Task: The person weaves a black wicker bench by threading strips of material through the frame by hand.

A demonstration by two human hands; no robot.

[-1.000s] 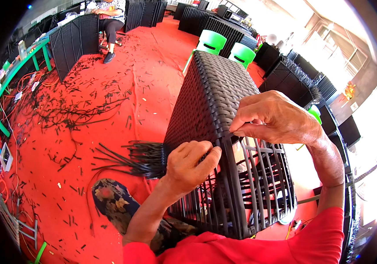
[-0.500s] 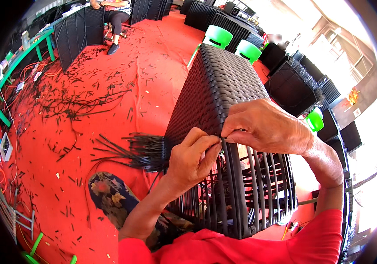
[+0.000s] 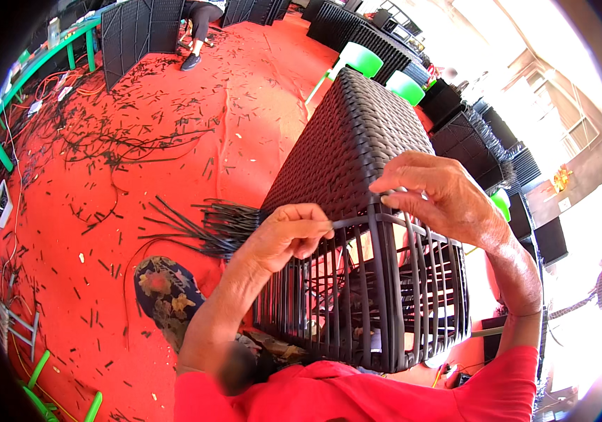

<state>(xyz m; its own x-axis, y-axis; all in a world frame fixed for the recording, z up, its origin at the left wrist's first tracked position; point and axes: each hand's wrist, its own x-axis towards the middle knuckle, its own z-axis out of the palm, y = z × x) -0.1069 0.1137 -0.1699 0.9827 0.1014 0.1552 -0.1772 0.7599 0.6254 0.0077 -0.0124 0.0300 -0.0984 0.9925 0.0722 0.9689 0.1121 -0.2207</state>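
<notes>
A dark brown woven wicker frame (image 3: 346, 123) stands tilted in front of me, closely woven on its upper part. Below the weave, bare upright strands (image 3: 367, 281) run down both sides of a corner post. My left hand (image 3: 290, 235) pinches a flat dark weaving strip (image 3: 353, 221), which stretches from its fingertips across the strands to the corner. Close by the corner, just above the strip, my right hand (image 3: 448, 197) has thumb and forefinger apart with nothing visible between them. Loose strip ends (image 3: 227, 226) fan out from the frame's left side.
Cut strip scraps (image 3: 139, 144) litter the red floor. Green chairs (image 3: 360, 60) stand beyond the frame, with stacked dark woven panels (image 3: 357, 35) behind. A green-edged table (image 3: 55, 39) is at far left. Another person's leg (image 3: 199, 35) shows beside upright black panels.
My hands have separated at the corner: the left moved left, drawing the strip across the strands, while the right rose and its fingers parted. The view shifted slightly.
</notes>
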